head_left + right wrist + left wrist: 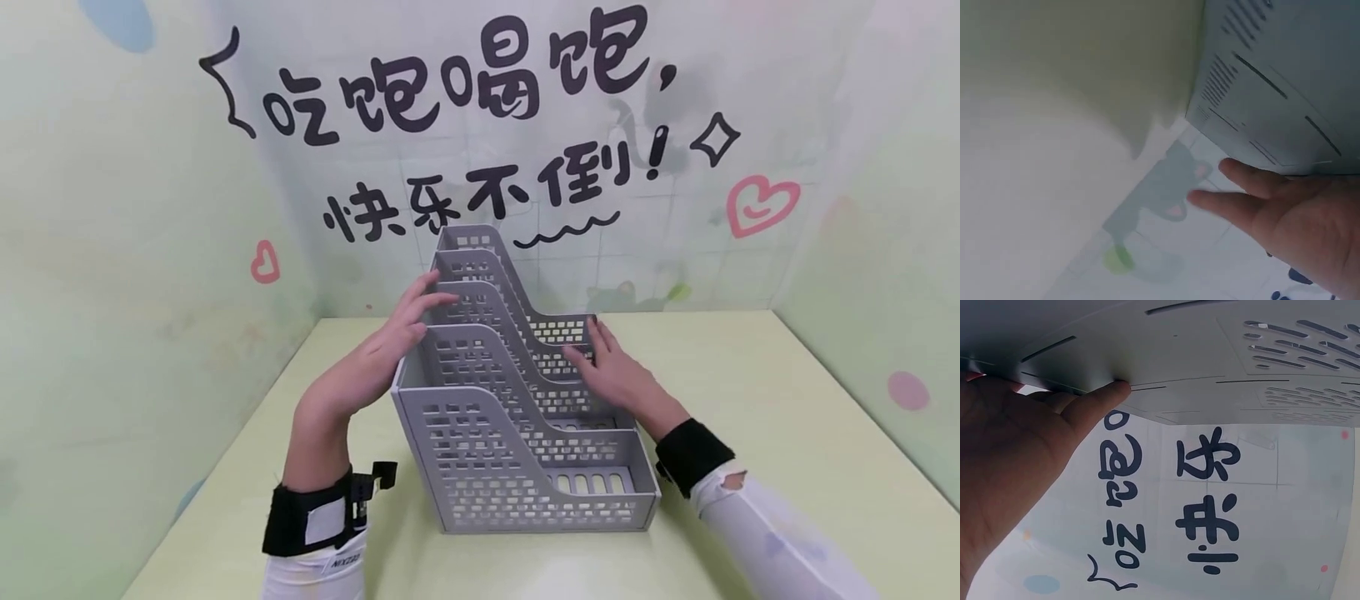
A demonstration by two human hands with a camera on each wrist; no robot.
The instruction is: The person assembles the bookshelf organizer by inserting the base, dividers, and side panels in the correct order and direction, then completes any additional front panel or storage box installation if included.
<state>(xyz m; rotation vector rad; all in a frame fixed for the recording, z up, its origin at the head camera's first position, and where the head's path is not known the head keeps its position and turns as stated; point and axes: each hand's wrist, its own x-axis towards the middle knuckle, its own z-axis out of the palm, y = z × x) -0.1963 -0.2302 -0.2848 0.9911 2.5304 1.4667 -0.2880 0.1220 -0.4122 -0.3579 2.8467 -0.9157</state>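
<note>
A grey plastic file organizer [510, 467] with perforated walls and several upright compartments stands on the table. Its tall back is on the left and its low front on the right. My left hand [375, 358] touches the tall side, with straight fingertips over the upper rim and the thumb near an edge. In the left wrist view, the left hand [1029, 437] lies against the flat slotted panel [1172, 350]. My right hand [618, 375] rests at the low side, its thumb over the rim. Its fingers [1229, 203] extend straight past the panel in the right wrist view.
The pale yellow-green table [750, 400] runs back to a wall [570, 275] printed with black lettering and hearts. Pale side walls [150, 275] border it left and right. Both wrists wear black straps [693, 454].
</note>
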